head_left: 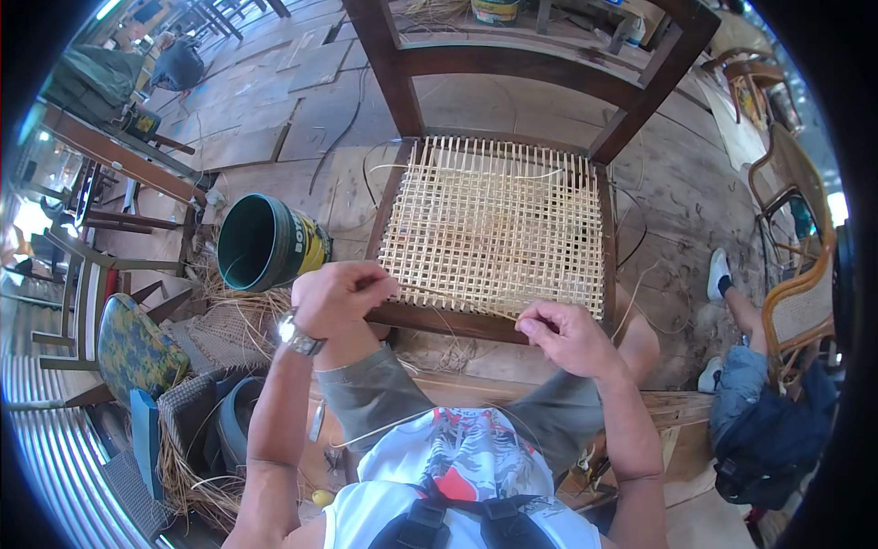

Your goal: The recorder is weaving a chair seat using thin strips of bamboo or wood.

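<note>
In front of me stands a dark wooden chair (pixel 498 62) whose seat is a woven cane lattice (pixel 494 224). The weave is open squares, with mostly lengthwise strands near the back rail. A thin cane strand (pixel 462 303) stretches between my hands, just above the seat's front edge. At the front left corner, my left hand (pixel 343 295), with a watch on its wrist, is closed in a pinch on this strand. My right hand (pixel 572 337) pinches it near the front right corner. A loose strand end (pixel 558 172) lies across the back of the weave.
A dark green bucket (pixel 265 242) lies tilted left of the chair. Loose cane fibres (pixel 197 467) pile up at lower left, near a camouflage-patterned cushion (pixel 137 343). Another person's leg (pixel 745 320) and a curved cane-backed chair (pixel 800 284) are at right. Wooden boards cover the floor (pixel 677 229).
</note>
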A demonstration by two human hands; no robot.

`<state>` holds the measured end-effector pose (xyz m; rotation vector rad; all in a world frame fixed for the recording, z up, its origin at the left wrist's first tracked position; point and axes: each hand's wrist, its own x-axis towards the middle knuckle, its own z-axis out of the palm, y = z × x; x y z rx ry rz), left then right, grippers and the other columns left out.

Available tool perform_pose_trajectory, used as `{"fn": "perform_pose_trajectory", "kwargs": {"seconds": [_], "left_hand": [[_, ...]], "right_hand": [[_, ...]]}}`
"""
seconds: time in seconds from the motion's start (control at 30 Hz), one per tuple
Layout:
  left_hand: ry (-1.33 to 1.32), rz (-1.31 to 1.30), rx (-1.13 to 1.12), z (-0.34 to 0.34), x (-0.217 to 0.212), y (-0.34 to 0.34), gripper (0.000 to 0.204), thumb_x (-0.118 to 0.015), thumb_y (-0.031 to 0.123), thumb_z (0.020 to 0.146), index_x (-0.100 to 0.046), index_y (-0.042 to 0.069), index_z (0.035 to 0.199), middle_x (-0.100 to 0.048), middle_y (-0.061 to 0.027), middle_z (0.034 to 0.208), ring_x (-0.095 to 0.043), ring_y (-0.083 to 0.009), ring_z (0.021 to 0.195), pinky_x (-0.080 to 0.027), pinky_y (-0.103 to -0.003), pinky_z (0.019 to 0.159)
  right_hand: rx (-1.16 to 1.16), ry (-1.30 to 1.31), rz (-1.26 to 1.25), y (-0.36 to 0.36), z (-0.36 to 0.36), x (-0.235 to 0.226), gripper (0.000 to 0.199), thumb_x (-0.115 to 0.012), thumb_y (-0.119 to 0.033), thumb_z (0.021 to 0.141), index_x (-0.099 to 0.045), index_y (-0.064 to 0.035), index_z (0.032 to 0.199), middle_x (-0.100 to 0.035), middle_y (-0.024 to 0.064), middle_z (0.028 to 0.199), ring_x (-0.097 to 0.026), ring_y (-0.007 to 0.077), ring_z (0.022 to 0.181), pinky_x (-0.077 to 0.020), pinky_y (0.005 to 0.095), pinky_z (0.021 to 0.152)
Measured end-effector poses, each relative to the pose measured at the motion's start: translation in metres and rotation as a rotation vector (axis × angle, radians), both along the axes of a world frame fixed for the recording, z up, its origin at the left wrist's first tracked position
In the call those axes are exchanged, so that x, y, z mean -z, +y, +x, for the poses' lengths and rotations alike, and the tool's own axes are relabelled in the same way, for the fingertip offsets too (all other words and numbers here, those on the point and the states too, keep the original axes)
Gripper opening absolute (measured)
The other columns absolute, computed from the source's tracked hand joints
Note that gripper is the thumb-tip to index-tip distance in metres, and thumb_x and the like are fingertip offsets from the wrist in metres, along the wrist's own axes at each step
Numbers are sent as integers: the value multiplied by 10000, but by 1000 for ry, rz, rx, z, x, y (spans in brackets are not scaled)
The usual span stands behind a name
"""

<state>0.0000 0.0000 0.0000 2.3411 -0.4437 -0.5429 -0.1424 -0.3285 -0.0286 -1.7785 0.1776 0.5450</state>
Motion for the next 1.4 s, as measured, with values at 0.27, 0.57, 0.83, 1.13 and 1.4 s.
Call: {"fn": "perform_pose_trajectory", "kwargs": {"seconds": [0.27, 0.57, 0.83, 1.13, 1.4], "left_hand": [[337, -811, -394, -65, 46, -53, 378, -557, 289, 1042, -573, 12, 1299, -666, -58, 994, -515, -47, 665, -410, -184, 564], [661, -1163, -388, -78, 43, -142, 234, -579, 278, 1026, -610, 59, 1104, -637, -35, 837, -559, -84, 697, -468, -193, 607], [-201, -1044, -97, 66, -22, -68, 526, -611, 160, 1001, -406, -18, 1452, -633, -151, 1169, -595, -177, 1022, -471, -281, 966], [563, -1461, 308, 96, -56, -102, 308, -718, 69, 898, -524, -53, 1104, -532, -134, 1070, -500, -190, 929, -449, -322, 874], [679, -1144, 365, -47, 31, -199, 202, -530, 134, 1038, -562, 23, 1204, -567, -127, 1175, -572, -193, 1062, -509, -293, 947]], "right_hand": [[342, -421, -14, 48, -3, 19, 114, -657, -123, 945, -699, -23, 978, -636, 11, 743, -575, 95, 654, -468, 280, 575], [702, -712, -445, 49, -90, 50, 138, -724, -78, 796, -640, -64, 905, -586, 92, 915, -578, 307, 934, -453, 435, 870], [1197, 73, -1002, -71, -359, 103, 306, -670, -238, 901, -636, -43, 1135, -618, 177, 1108, -619, 355, 1012, -496, 423, 895], [936, 393, -1128, -3, -447, 171, 298, -668, -220, 906, -633, -8, 1112, -656, 193, 1002, -661, 370, 905, -530, 419, 804], [1471, 436, -870, -12, -451, 188, 377, -648, -342, 942, -654, 4, 1092, -699, 192, 988, -677, 343, 925, -523, 419, 842]]}}
